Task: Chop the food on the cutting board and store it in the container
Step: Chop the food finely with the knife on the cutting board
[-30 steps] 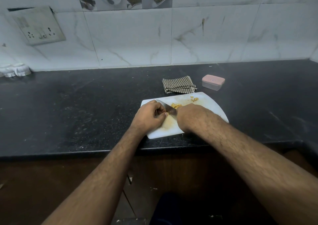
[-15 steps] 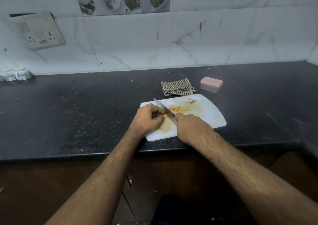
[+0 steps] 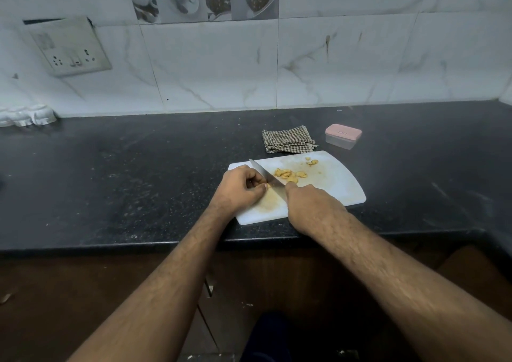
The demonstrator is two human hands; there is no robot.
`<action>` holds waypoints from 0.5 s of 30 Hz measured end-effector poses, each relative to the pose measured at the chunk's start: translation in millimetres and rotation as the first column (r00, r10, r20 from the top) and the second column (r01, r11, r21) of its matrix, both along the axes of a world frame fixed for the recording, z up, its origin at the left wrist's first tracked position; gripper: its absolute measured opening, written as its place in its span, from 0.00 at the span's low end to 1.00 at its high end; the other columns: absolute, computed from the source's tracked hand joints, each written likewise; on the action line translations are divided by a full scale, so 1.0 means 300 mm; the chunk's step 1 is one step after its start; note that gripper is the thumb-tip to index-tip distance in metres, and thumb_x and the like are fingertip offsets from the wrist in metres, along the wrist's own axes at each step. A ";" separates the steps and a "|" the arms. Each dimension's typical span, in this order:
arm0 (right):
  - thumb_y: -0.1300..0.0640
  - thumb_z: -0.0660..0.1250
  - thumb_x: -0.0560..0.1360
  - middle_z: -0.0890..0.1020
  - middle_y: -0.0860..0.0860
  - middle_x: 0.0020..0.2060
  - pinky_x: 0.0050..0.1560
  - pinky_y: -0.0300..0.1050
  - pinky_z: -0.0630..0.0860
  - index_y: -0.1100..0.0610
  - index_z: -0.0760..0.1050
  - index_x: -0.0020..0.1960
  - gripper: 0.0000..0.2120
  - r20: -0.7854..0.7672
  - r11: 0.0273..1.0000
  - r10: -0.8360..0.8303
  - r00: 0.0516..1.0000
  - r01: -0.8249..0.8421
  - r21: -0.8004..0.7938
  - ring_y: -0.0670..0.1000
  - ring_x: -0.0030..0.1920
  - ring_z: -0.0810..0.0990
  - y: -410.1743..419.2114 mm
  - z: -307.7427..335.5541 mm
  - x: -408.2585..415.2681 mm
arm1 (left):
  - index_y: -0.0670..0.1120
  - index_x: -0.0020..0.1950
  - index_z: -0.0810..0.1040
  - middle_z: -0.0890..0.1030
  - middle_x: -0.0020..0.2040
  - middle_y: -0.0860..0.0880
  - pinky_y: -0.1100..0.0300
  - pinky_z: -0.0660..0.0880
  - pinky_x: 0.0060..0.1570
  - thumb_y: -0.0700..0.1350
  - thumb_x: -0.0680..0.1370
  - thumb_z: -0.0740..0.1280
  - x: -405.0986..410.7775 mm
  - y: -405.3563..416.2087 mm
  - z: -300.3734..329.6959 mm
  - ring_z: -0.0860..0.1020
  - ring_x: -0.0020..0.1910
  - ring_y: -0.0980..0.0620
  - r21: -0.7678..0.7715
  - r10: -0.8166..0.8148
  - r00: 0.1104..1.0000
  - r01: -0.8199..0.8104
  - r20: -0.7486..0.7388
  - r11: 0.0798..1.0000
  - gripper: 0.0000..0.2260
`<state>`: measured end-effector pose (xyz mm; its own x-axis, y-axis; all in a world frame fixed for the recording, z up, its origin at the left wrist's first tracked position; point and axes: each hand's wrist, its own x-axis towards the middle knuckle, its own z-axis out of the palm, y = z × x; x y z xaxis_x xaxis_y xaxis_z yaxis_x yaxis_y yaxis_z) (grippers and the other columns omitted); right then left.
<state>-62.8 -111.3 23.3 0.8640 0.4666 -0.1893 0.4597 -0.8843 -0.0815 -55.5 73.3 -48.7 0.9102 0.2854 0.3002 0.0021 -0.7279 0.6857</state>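
Your right hand (image 3: 310, 206) wrapped around the steel-bladed knife (image 3: 267, 180), your left hand (image 3: 239, 189) pinching a small yellow food piece (image 3: 267, 186) – white plastic cutting board (image 3: 340, 187) on the black desk (image 3: 124, 181), cut slices (image 3: 289, 174) beside the blade.

Counter (image 3: 138, 184) lies open left of the board (image 3: 332, 187). Behind the board's back edge, cloth (image 3: 288, 139) and container (image 3: 343, 135) obstruct; right end open.

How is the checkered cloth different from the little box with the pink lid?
The checkered cloth is soft, folded and brown-and-white; the box is hard, with a pink lid and see-through sides. The cloth lies flat; the box stands taller, lid on. Both sit on the black counter behind the cutting board, untouched.
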 end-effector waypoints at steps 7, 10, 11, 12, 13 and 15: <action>0.63 0.62 0.79 0.75 0.56 0.64 0.52 0.53 0.76 0.55 0.63 0.74 0.25 -0.043 0.996 -0.011 0.999 0.007 -0.089 0.57 0.62 0.76 0.069 0.030 0.034 | 0.50 0.44 0.86 0.82 0.41 0.56 0.73 0.69 0.37 0.44 0.75 0.74 0.003 0.006 -0.004 0.78 0.38 0.64 0.024 0.019 1.000 -0.019 -0.005 1.000 0.01; 0.64 0.65 0.78 0.74 0.56 0.65 0.58 0.54 0.77 0.56 0.63 0.75 0.27 -0.062 0.993 -0.005 0.998 -0.002 -0.116 0.57 0.63 0.76 0.087 0.042 0.056 | 0.50 0.44 0.86 0.83 0.42 0.56 0.72 0.71 0.39 0.44 0.75 0.75 0.007 0.006 -0.010 0.79 0.40 0.62 0.008 0.025 1.000 -0.025 -0.010 1.000 0.01; 0.64 0.64 0.78 0.75 0.56 0.65 0.58 0.54 0.77 0.56 0.63 0.75 0.26 -0.064 0.994 0.004 0.998 -0.011 -0.110 0.57 0.63 0.76 0.084 0.039 0.061 | 0.50 0.45 0.86 0.83 0.41 0.56 0.72 0.71 0.39 0.44 0.75 0.75 0.005 0.004 -0.009 0.79 0.39 0.62 0.007 0.028 1.000 -0.028 -0.012 1.000 0.01; 0.63 0.62 0.79 0.75 0.56 0.63 0.56 0.53 0.76 0.55 0.63 0.75 0.25 -0.063 0.995 0.015 0.998 -0.021 -0.098 0.57 0.61 0.76 0.073 0.033 0.063 | 0.50 0.45 0.86 0.83 0.41 0.56 0.73 0.71 0.39 0.44 0.75 0.75 0.005 0.001 -0.007 0.78 0.39 0.63 0.008 0.031 0.999 -0.031 -0.013 0.999 0.01; 0.63 0.60 0.80 0.76 0.55 0.61 0.53 0.52 0.76 0.55 0.63 0.74 0.23 -0.057 0.996 0.027 0.998 -0.031 -0.079 0.56 0.59 0.76 0.061 0.025 0.062 | 0.50 0.45 0.86 0.83 0.41 0.56 0.73 0.71 0.38 0.45 0.75 0.75 0.003 0.000 -0.004 0.78 0.38 0.63 0.011 0.033 0.999 -0.033 -0.012 0.999 0.01; 0.62 0.57 0.81 0.76 0.55 0.56 0.48 0.50 0.73 0.55 0.63 0.73 0.21 -0.020 0.998 0.051 0.999 -0.052 -0.035 0.55 0.51 0.74 0.035 0.008 0.057 | 0.49 0.45 0.85 0.82 0.39 0.56 0.74 0.70 0.37 0.44 0.75 0.75 0.003 -0.002 0.003 0.77 0.36 0.64 0.017 0.030 1.000 -0.030 -0.001 0.999 0.00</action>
<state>-45.6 -100.6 25.8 0.8352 0.5029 -0.2224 0.5032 -0.8621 -0.0596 -54.7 72.7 -47.9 0.9018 0.3072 0.3040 0.0250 -0.7393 0.6729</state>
